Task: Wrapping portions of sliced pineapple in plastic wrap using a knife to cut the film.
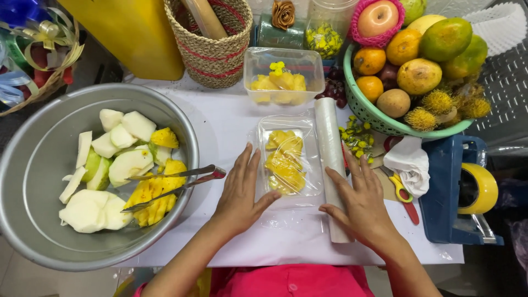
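- Clear tray of pineapple pieces (285, 162) lies between both hands under stretched cling film (286, 214); flat placement keeps the wrap taut.
- Left hand (240, 190): open, palm down, pinning the film just left of the tray.
- Right hand (360, 199): open, fingers spread, resting on the film roll (331, 159), steadying it.
- Beyond the hands: second pineapple container (283, 77).
- Far left: metal bowl (33, 165) of cut fruit, tongs (173, 184) across it.

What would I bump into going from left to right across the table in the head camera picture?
Big metal bowl of cut fruit → tongs → left hand → wrapped tray of pineapple → roll of cling film → right hand → scissors → blue tape dispenser.
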